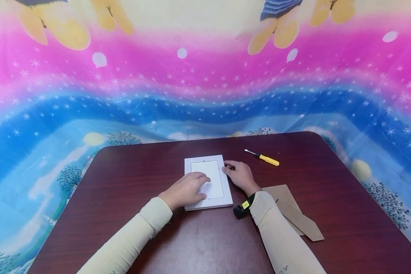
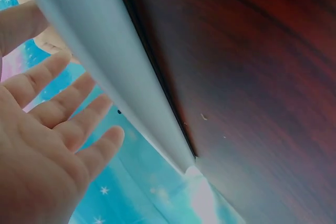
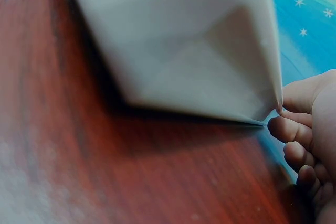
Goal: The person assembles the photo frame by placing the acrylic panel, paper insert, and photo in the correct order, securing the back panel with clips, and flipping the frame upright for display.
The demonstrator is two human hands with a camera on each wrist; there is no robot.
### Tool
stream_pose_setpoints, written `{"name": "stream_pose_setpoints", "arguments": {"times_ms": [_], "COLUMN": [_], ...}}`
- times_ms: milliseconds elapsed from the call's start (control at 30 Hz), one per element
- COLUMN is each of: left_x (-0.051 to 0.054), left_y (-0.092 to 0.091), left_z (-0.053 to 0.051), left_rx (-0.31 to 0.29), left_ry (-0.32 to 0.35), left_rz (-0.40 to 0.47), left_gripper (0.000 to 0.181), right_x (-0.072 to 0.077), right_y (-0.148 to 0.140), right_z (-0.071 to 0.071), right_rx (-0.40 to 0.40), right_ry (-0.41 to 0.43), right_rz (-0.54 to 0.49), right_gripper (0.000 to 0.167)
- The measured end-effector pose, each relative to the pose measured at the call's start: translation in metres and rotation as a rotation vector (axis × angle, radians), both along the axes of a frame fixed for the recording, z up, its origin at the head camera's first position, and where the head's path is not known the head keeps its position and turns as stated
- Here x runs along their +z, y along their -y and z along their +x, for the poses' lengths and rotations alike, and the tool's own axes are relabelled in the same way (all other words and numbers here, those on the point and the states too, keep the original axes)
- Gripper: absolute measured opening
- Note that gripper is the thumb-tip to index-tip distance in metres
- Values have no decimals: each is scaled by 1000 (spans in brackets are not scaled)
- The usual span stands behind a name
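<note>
head view: left fingers point(image 1: 199, 175) spread over white frame point(image 1: 227, 192), right fingers point(image 1: 231, 163) seemingly pinching edge.

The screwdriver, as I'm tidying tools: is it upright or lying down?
Lying down: the screwdriver stretches along the table, clear of the right hand.

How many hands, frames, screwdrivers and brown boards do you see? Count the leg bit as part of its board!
Hands: 2 (left hand, right hand)
White frame: 1
Yellow screwdriver: 1
Brown board: 1
Total: 5
</note>
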State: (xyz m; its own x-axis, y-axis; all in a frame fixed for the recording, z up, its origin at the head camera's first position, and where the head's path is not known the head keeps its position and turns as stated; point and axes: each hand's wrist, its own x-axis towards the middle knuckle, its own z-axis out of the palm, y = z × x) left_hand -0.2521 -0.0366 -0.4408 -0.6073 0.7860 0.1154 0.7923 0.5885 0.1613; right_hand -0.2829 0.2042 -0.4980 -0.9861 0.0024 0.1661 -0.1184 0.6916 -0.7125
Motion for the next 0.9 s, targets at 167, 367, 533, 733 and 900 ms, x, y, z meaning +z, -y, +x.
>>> {"name": "stream_pose_setpoints", "arguments": {"times_ms": [167,367,533,733,900], "left_x": [-3,-4,-4,-4,-5], "left_y": [2,4,4,4,3], "left_z": [-2,-1,-1,-2,-1], "left_rx": [6,1,1,-2,6], "left_ry": [7,21,28,25,30], "left_rz": [-15,-9,-13,-7,-5], "left_gripper": [47,45,44,40,36], "right_x": [-1,0,1,3,3], "right_y": [-1,0,0,0,0], "right_z": [0,0,1,2,2], "right_rx": [2,0,0,4,8], "right_ry": [-4,11,7,10,10], "right_rz": [-5,-10,-15,-20,-16], "right_gripper": [36,37,37,37,37]}}
